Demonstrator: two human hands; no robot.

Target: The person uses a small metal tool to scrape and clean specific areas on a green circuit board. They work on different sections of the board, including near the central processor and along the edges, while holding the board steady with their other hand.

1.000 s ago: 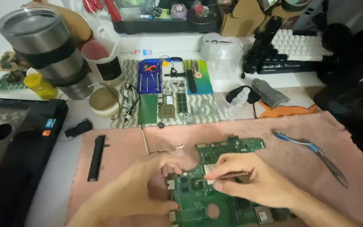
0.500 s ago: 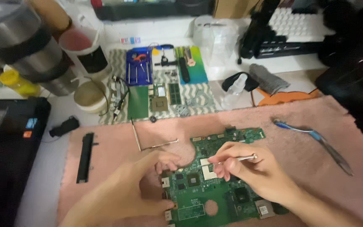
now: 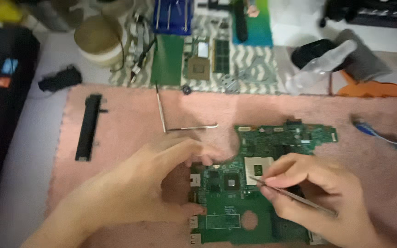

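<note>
A green circuit board [image 3: 258, 183] lies on a pink cloth mat [image 3: 129, 124]. My left hand [image 3: 143, 183] rests on the mat at the board's left edge, thumb and fingers touching that edge. My right hand [image 3: 313, 193] is over the board's right half and grips thin metal tweezers [image 3: 290, 195]. The tweezers' tip sits next to the square pale socket [image 3: 259, 168] in the board's middle.
On the mat lie a black strip [image 3: 87, 127] at left, two thin metal rods [image 3: 175, 120] and a blue tool [image 3: 382, 135] at right. Behind the mat are small boards and chips [image 3: 198, 62], a tape roll [image 3: 99, 39], a clear bottle [image 3: 322, 66] and a dark laptop [image 3: 1, 105].
The view has dropped and moved closer to the board. My right hand has shifted the tweezers' tip down onto the board by the socket. My left hand stays at the board's left edge.
</note>
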